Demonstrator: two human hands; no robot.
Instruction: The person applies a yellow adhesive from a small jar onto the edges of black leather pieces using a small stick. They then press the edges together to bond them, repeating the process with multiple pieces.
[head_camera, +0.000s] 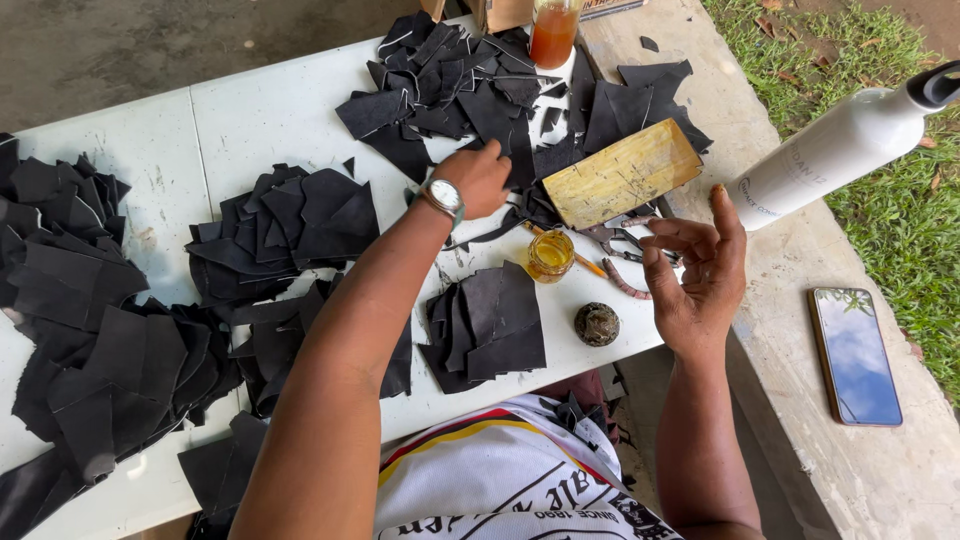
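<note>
**While the left hand is reaching into the far pile, keep the pick clean**

While the left hand (480, 178) is stretching across the white table (250, 120), its fingers are curling down onto the black leather pieces (450, 90) heaped at the far edge; whether they are already pinching one piece is hidden by the knuckles. The right hand (695, 270) is hovering palm-up and empty, fingers loosely spread, just beside the wooden board (622, 172) and above the pliers (618, 240).

Judging from this, a good pick is coming from pressing on one top piece and sliding it free, rather than dragging the whole heap toward the small glue jar (550, 254) sitting open near the wrist. The forearm is passing close over that jar and the brush (580, 262), so lifting the elbow is lowering the risk of a spill. A sorted stack (488, 322) is lying nearest the body, a round lid (597, 323) beside it.
</note>
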